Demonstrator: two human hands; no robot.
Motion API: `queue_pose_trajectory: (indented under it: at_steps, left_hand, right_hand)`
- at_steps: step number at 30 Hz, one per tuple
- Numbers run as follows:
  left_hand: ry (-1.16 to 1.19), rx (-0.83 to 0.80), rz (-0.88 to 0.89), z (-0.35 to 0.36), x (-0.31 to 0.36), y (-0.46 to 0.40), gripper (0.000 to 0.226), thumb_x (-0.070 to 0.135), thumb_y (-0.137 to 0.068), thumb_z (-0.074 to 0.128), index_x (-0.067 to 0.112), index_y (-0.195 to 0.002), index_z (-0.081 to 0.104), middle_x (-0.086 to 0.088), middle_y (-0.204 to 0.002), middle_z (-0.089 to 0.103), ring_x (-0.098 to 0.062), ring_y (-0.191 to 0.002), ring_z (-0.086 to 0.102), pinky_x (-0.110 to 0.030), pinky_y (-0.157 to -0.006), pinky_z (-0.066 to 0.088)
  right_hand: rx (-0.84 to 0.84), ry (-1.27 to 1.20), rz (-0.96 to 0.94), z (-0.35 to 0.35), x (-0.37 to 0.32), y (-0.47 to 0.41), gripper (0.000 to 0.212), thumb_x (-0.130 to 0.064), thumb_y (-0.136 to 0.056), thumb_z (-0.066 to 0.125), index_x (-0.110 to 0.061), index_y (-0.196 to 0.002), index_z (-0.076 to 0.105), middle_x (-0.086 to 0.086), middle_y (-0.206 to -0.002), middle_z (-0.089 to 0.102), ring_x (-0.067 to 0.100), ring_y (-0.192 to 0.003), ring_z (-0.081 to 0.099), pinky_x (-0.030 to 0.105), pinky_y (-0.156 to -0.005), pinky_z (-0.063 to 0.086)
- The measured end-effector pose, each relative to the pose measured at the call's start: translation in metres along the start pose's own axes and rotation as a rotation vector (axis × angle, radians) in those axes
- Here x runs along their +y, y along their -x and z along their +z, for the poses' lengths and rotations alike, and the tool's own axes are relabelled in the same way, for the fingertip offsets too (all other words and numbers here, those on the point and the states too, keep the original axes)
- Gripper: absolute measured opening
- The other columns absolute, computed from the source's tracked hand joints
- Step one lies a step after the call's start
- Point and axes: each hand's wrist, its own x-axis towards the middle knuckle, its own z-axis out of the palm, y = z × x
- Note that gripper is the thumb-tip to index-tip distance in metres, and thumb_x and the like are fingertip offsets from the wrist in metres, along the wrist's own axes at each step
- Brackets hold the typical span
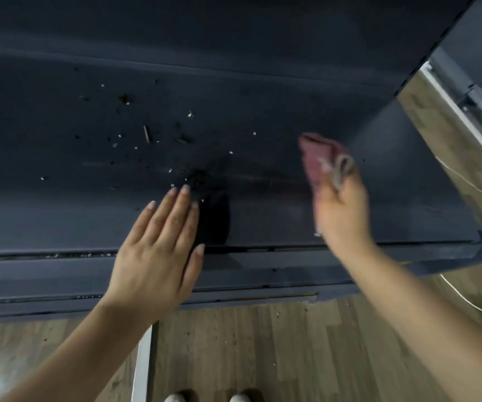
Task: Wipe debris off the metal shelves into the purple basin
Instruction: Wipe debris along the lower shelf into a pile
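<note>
gripping pink cloth (pixel 318 158): right hand (pixel 342 210) | left hand (pixel 158 256): fingers straight, flat on shelf (pixel 292 111)

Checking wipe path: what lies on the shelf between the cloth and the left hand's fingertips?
Head view: bare dark shelf with smudges between cloth and left hand; debris lies farther left.

Debris-strewn (pixel 158 140) dark metal shelf (pixel 263 111)

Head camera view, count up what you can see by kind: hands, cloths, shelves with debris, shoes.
Hands: 2, left hand and right hand
Cloths: 1, pink cloth
Shelves with debris: 1, dark metal shelf
Shoes: 2, white shoes
Total: 6
</note>
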Motion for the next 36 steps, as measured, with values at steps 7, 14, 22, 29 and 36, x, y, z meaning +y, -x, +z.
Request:
queue_pose_trajectory:
  at_steps: [7,14,22,29,36]
  left_hand:
    - [0.017,-0.069,0.203,0.023,0.031,-0.025,0.066,0.036,-0.104,0.007,-0.004,-0.131,0.051,-0.021,-0.141,0.047,-0.033,-0.133,0.041,-0.044,-0.109,0.024]
    - [0.027,-0.117,0.184,0.024,0.031,-0.023,0.067,0.036,-0.103,0.006,-0.005,-0.131,0.05,-0.023,-0.138,0.049,-0.036,-0.128,0.048,-0.044,-0.106,0.027]
    - [0.045,-0.095,0.152,0.021,0.034,-0.021,0.056,0.032,-0.099,0.022,-0.005,-0.132,0.047,-0.023,-0.139,0.047,-0.035,-0.129,0.047,-0.039,-0.112,0.019]
    - [0.015,-0.13,0.14,0.018,0.033,-0.02,0.061,0.034,-0.103,0.013,-0.004,-0.13,0.052,-0.022,-0.138,0.049,-0.034,-0.128,0.048,-0.038,-0.112,0.017]
    - [-0.026,-0.103,0.162,0.018,0.027,-0.029,0.064,0.038,-0.103,0.013,-0.005,-0.131,0.052,-0.023,-0.139,0.048,-0.034,-0.131,0.045,-0.046,-0.109,0.026]
  right_hand:
    - [0.195,0.475,0.21,-0.089,0.059,-0.031,0.034,-0.015,-0.099,0.043,0.002,-0.128,0.044,0.029,-0.12,0.056,0.044,-0.108,0.053,0.04,-0.08,0.037]
    - [-0.051,0.705,0.254,-0.035,0.07,-0.073,0.044,-0.026,-0.101,0.032,-0.003,-0.138,0.039,0.019,-0.142,0.041,0.032,-0.132,0.037,0.036,-0.108,0.025]
    - [-0.335,0.408,-0.084,0.063,-0.019,-0.027,0.031,-0.032,-0.099,0.043,-0.015,-0.124,0.051,0.006,-0.119,0.062,0.024,-0.11,0.057,0.027,-0.079,0.038]
    - [-0.231,0.142,-0.163,0.02,0.004,-0.022,0.028,-0.026,-0.098,0.045,-0.021,-0.124,0.055,-0.006,-0.12,0.064,0.015,-0.105,0.062,0.027,-0.091,0.047]
    - [0.092,0.529,0.131,-0.074,0.064,-0.061,0.03,-0.017,-0.097,0.042,-0.004,-0.123,0.047,0.022,-0.117,0.057,0.041,-0.107,0.055,0.044,-0.088,0.041]
